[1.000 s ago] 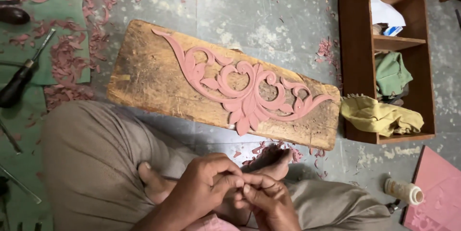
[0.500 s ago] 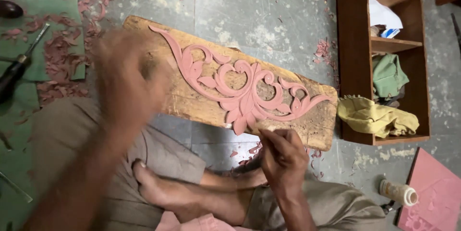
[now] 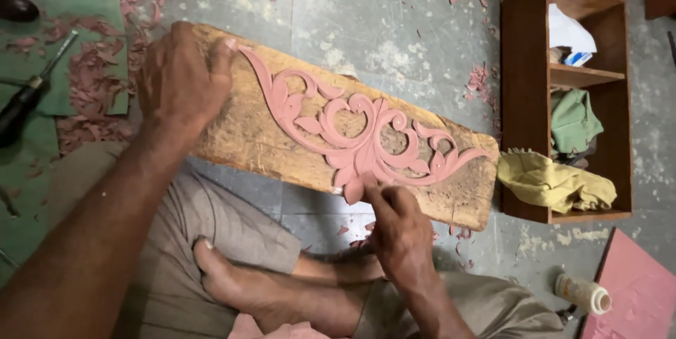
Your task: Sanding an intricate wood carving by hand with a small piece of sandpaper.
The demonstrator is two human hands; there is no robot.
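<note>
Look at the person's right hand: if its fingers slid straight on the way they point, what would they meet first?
The right hand points up-left at the pink carved ornament on the wooden board; its fingertips seem already at the ornament's lower tip.

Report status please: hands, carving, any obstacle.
Left hand flat on board end. Right hand fingertips at pink carving lower edge. Nothing between them.

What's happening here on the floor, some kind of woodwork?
A person sits cross-legged on the floor with a rough wooden board across their legs. A pink carved floral scroll ornament lies on the board. The left hand rests on the board's left end, and the right hand touches the ornament's lower middle tip. Pink shavings lie about, and a small wooden shelf holding cloths stands to the right.
</note>
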